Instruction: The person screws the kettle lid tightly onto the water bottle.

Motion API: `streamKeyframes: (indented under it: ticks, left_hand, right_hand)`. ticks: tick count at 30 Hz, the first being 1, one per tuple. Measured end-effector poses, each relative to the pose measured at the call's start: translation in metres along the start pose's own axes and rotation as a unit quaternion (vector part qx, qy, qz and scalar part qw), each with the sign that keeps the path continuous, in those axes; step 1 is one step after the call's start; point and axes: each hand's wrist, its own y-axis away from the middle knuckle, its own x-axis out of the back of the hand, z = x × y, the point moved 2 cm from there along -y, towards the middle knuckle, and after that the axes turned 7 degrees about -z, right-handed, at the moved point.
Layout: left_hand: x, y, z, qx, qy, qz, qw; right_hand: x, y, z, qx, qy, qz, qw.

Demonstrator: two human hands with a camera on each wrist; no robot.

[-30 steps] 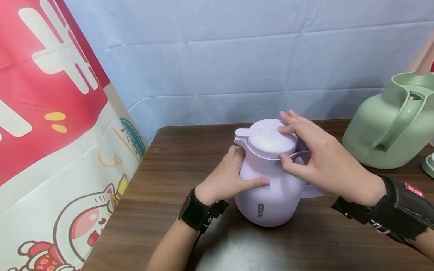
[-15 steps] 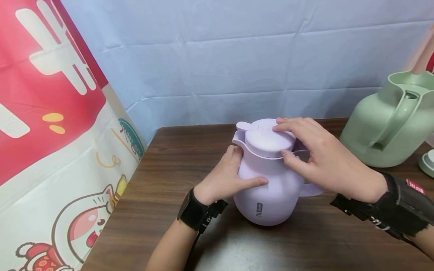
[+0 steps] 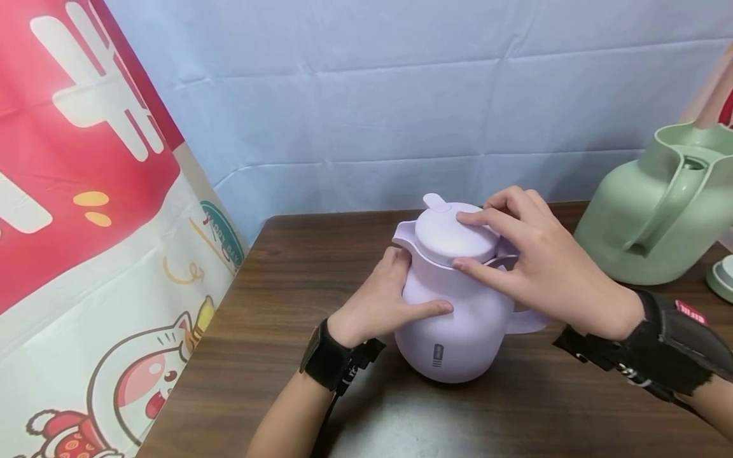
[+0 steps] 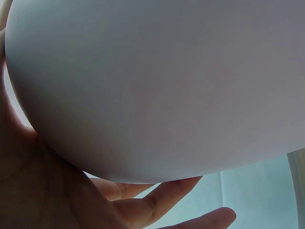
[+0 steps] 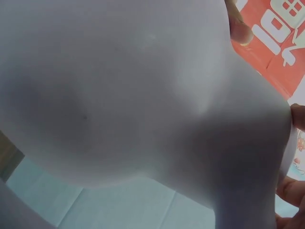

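A lilac thermos jug [image 3: 452,337] stands upright on the dark wooden table, its spout toward the left. My left hand [image 3: 383,296] grips the jug's left side, thumb across the front, the other fingers behind. In the left wrist view the jug's rounded body fills most of the frame, and several fingers [image 4: 157,202] reach round it. The round lid [image 3: 452,235] sits in the jug's mouth, its small tab pointing toward the back. My right hand [image 3: 532,261] holds the lid's right side between thumb and fingers, just above the jug's handle [image 3: 525,322].
A pale green jug [image 3: 647,222] without a lid stands at the right, with a pink object [image 3: 716,95] behind it. A small green and white round piece [image 3: 723,277] lies by it. Light blue sheeting [image 3: 372,114] hangs behind the table; a printed red and white sheet [image 3: 86,254] hangs left.
My right hand has turned the lid clockwise; its tab has swung from over the spout toward the back. My left hand has kept its hold on the jug, which stands in nearly the same place.
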Motion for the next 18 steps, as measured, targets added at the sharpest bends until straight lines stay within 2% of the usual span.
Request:
streamKeyframes:
  ticks: [5,10,14,18]
  left_hand:
    - [-0.0012,0.0004,-0.0002,0.006,0.001,-0.002,1.0]
    - [-0.0015,0.0,0.0006,0.007,-0.012,-0.001,0.9999]
    - [-0.0016,-0.0002,0.0013,0.005,-0.013,-0.002,0.9999]
    - [-0.0011,-0.0001,0.0007,0.001,-0.01,-0.001,0.9999]
  right_hand:
    - [-0.0015,0.0014,0.0018,-0.017,-0.036,-0.013,0.9991]
    - [0.0016,-0.0013,0.004,-0.041,-0.081,-0.07,0.9934]
    - [0.0031,-0.0032,0.004,-0.05,-0.064,-0.093,0.9924]
    - [0.0032,-0.0051,0.0039,-0.028,-0.034,-0.071,0.9965]
